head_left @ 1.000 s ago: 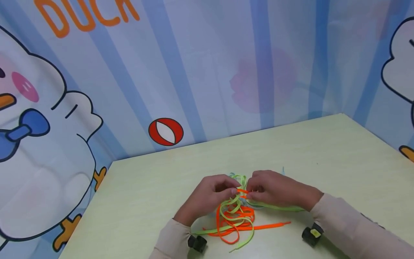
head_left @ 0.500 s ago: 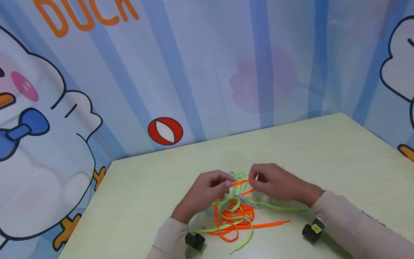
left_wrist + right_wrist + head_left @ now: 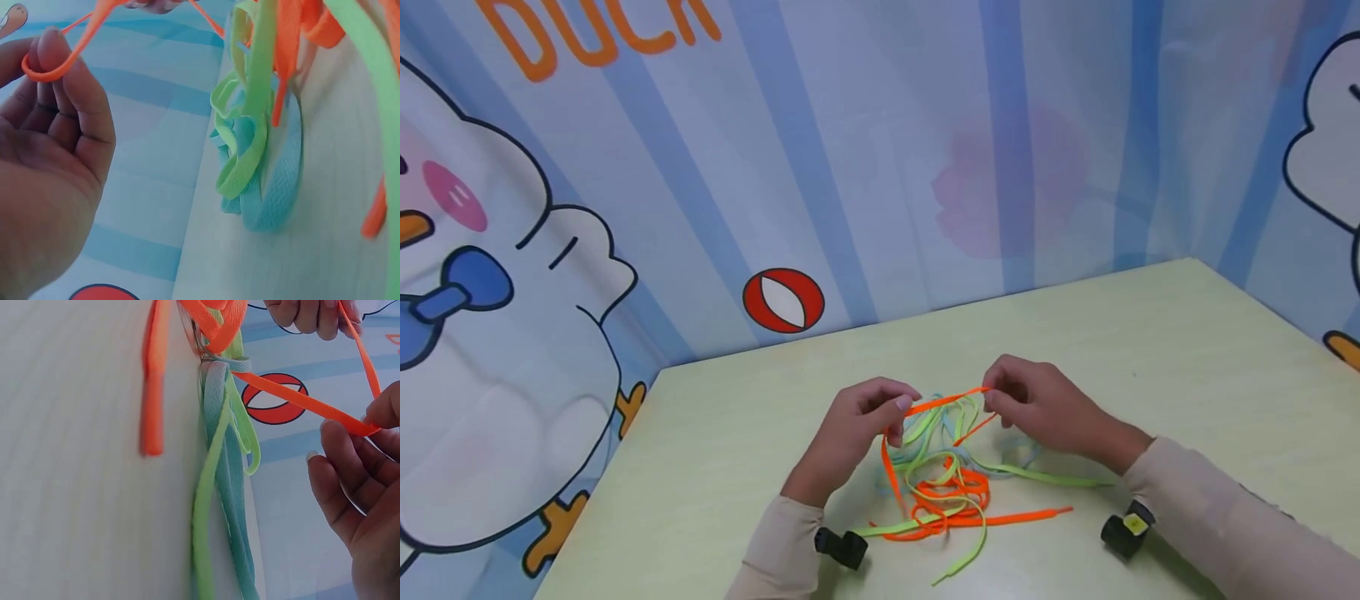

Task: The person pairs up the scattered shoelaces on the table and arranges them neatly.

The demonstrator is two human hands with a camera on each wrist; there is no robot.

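An orange shoelace (image 3: 946,401) is stretched in the air between my two hands, above a tangle of laces. My left hand (image 3: 857,421) pinches it between thumb and forefinger; the left wrist view shows the lace bent round the fingertip. On the other side my right hand (image 3: 1045,408) pinches the same lace, and a second stretch of it slopes down from those fingers into the pile. Below lie the heaped orange coils, a light green shoelace (image 3: 1052,478) and a pale blue shoelace (image 3: 275,200), looped through each other. How they cross in the middle cannot be made out.
The pile sits on a pale yellow-green table (image 3: 737,450). A printed cloth backdrop (image 3: 887,167) with ducks and a red ball stands along its far edge. Each wrist wears a small black camera (image 3: 841,547). An orange lace tip (image 3: 1060,510) points right on the table.
Both hands have risen away from the pile and spread apart, the left hand toward the left. The orange lace between them has grown longer, and its coils below have shrunk.
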